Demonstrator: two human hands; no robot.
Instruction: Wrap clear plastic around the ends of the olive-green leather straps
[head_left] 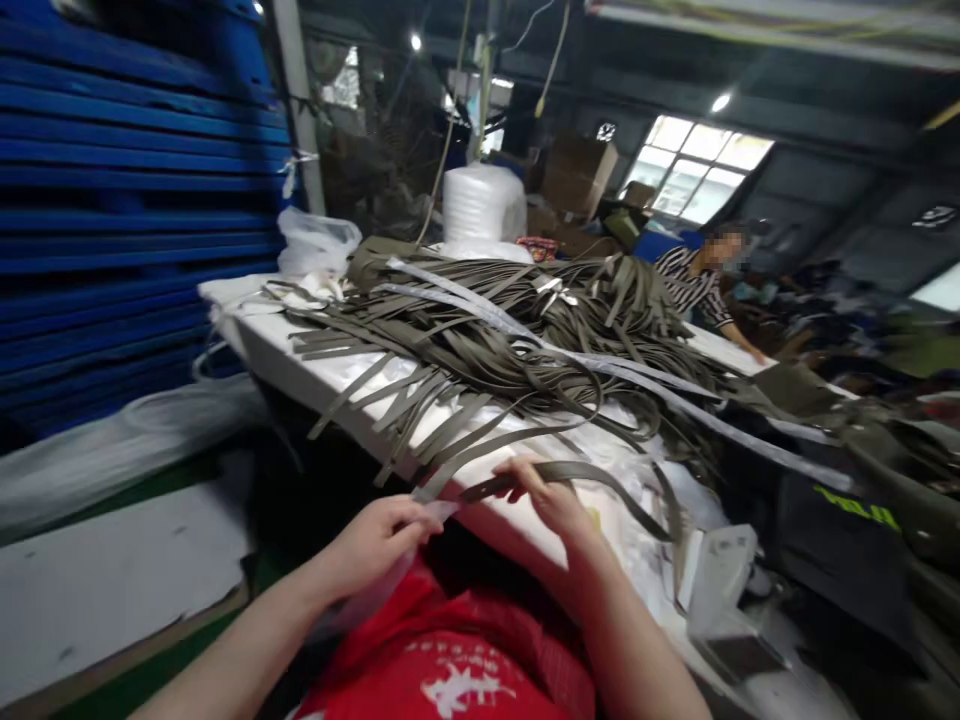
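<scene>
Straps (pixel 487 368) strew a white table (pixel 270 338) near blue pallets (pixel 135 225).

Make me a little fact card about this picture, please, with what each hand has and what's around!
Left hand: pinching clear plastic
Right hand: holding a dark strap
On the white table: a big pile of straps, with long clear strips on top
Left side: blue stack
Farther back, right: person in a striped shirt
</scene>
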